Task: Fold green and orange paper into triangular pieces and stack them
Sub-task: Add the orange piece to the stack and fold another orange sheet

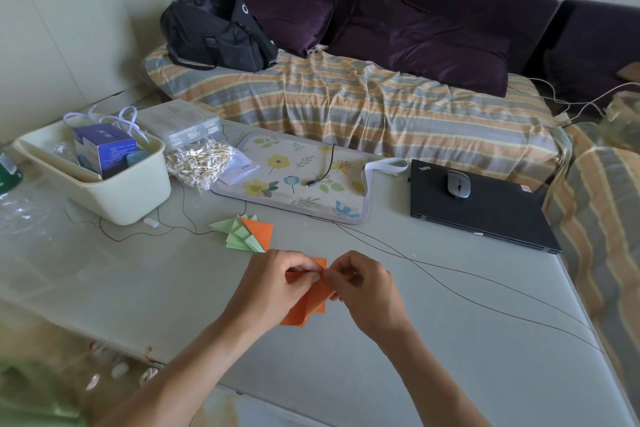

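An orange paper sheet (pixel 306 307) is held just above the grey table, partly folded, its lower flap hanging down. My left hand (pixel 273 288) pinches its upper left part with curled fingers. My right hand (pixel 367 291) pinches the upper right part, thumb and fingertips meeting those of the left hand. The hands hide the middle of the sheet. Beyond them lies a stack of folded pieces (pixel 246 232): several light green triangles with an orange piece (pixel 259 229) on top.
A cream bin (pixel 138 198) with a blue box stands at the left, a bag of cotton swabs (pixel 197 159) beside it. A floral mat (pixel 294 177) lies behind the stack, a black laptop (pixel 485 211) with a mouse at right. Thin wires (pixel 450 288) cross the table.
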{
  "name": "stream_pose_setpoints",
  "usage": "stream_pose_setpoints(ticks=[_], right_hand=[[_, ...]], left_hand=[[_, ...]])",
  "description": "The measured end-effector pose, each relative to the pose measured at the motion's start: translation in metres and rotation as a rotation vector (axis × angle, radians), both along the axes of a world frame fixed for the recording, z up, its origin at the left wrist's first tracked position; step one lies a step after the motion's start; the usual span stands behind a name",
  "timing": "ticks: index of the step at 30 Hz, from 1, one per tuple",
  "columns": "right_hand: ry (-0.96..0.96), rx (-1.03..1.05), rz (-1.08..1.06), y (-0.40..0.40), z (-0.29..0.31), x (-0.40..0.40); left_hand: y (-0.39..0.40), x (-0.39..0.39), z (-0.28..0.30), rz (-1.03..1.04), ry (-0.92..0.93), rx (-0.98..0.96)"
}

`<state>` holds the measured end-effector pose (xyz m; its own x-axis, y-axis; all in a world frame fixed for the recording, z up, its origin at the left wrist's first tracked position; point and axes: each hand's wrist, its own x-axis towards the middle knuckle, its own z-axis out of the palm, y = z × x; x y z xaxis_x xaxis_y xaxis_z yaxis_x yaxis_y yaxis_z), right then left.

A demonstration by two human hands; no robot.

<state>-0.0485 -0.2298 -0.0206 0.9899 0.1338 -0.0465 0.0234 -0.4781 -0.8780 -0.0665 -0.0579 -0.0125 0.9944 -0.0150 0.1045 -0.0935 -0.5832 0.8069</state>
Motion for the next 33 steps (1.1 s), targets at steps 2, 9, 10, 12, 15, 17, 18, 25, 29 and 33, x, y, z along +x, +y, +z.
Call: stream_pose_setpoints(ticks=[2, 9, 10, 12, 15, 17, 18, 25, 29, 33], right_hand=[[0.0, -0.002, 0.0, 0.0003, 0.0003, -0.0003], [0.232, 0.365, -0.008, 0.0015, 0.0049, 0.0], [0.293, 0.436, 0.018, 0.0006, 0.0056, -0.0001], [0.362, 0.513, 0.073, -0.001, 0.0054, -0.0008], [0.364, 0.549, 0.062, -0.0008, 0.0049, -0.0006], [0.346, 0.544, 0.037, 0.0003, 0.0053, 0.0003], [0.338, 0.539, 0.024, 0.0009, 0.0056, 0.0008], [0.279, 0.52, -0.063, 0.0022, 0.0044, 0.0032], [0.267, 0.502, -0.073, 0.0032, 0.0023, 0.0035], [0.256, 0.502, -0.065, 0.0036, 0.001, 0.0037]], left_hand=[[-0.0004, -0.0002, -0.0002, 0.007, 0.0, -0.001], [0.0021, 0.002, 0.0035, 0.093, 0.053, -0.228], [0.0027, 0.0022, 0.0037, 0.092, 0.062, -0.267], [0.0027, 0.002, 0.0039, 0.095, 0.079, -0.33], [0.0009, 0.0018, 0.0044, 0.102, 0.09, -0.376], [0.0, 0.0018, 0.0045, 0.1, 0.09, -0.38], [-0.0003, 0.0018, 0.0046, 0.098, 0.089, -0.377], [0.0001, 0.0024, 0.0021, 0.092, 0.095, -0.356], [-0.0003, 0.0034, 0.0009, 0.09, 0.092, -0.336], [-0.001, 0.0039, -0.0008, 0.093, 0.078, -0.329]])
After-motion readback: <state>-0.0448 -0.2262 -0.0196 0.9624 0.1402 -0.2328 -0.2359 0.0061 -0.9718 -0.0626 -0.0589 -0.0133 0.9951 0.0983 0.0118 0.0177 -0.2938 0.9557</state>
